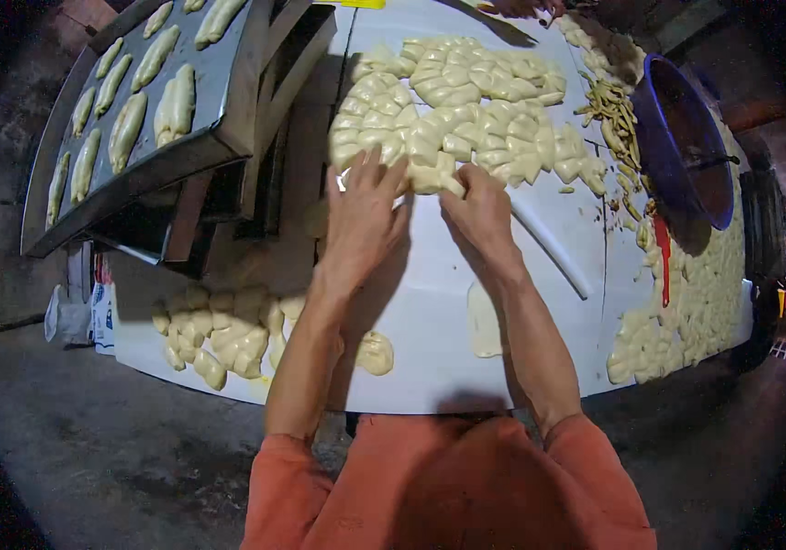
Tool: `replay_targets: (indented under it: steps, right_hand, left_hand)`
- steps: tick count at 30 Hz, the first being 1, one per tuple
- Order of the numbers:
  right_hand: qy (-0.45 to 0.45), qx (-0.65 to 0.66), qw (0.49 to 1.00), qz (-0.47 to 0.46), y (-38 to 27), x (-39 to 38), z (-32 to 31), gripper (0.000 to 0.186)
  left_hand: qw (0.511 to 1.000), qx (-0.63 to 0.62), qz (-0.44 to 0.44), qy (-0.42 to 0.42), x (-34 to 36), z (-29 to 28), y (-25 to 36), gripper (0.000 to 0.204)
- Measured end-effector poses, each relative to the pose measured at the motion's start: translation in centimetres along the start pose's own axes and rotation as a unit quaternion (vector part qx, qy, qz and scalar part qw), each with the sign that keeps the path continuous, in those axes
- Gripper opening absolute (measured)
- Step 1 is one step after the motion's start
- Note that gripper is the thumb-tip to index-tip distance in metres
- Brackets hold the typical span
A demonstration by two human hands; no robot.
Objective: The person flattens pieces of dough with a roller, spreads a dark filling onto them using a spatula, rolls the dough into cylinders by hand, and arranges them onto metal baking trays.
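My left hand (367, 209) lies with its fingers spread at the near edge of a mass of pale cut dough pieces (448, 119), fingertips touching the dough. To its right, my right hand (485, 215) has thumb and fingers closed on a small dough piece (449, 183) at the same edge. Beside the right hand, a white rolling pin (551, 247) rests slantwise on the white table (430, 275). A thin flattened strip of dough (485, 321) lies by my right forearm, partly covered by it. Close to my left forearm sits a small round of dough (375, 353).
More dough lumps (228, 330) lie at the table's near left. A metal tray (136, 151) of rolled dough stands raised at upper left. On the right are a purple basin (686, 137), a red-handled tool (663, 261), finger-shaped pieces (615, 115) and more dough (677, 321). Another person's hand (526, 7) shows at top.
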State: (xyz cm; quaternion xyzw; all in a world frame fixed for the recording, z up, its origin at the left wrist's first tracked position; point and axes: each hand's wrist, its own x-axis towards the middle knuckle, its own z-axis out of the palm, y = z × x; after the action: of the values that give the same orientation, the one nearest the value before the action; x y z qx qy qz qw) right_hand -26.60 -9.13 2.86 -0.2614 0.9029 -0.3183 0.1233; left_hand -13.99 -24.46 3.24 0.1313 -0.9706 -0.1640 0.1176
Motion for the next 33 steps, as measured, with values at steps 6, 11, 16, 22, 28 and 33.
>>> replay_targets:
  steps: [6,11,16,22,28,33]
  right_hand:
    - [0.035,0.507,0.849,0.146,1.6,-1.1,-0.1,0.046]
    - [-0.053,0.452,0.881,0.129,2.5,0.5,0.5,0.037]
    - [-0.146,0.543,0.819,0.116,3.2,-0.1,-1.5,0.022]
    - [-0.236,0.505,0.821,0.123,5.8,-5.6,-9.0,0.027]
    - [-0.131,0.400,0.886,0.195,10.4,-12.3,-12.5,0.030]
    - [-0.168,0.371,0.898,0.170,16.3,-14.8,-14.2,0.022]
  left_hand:
    - [0.998,-0.029,0.058,-0.020,2.9,2.8,0.8,0.068]
    - [0.993,-0.021,0.116,-0.019,5.4,4.6,1.2,0.059]
    - [0.984,0.020,0.168,-0.064,6.3,3.4,2.0,0.031]
    - [0.992,-0.005,0.122,-0.026,5.7,4.7,2.8,0.027]
    - [0.997,-0.007,0.070,0.037,3.6,5.2,3.8,0.050]
    - [0.993,-0.094,0.062,-0.030,-1.2,3.8,11.9,0.050]
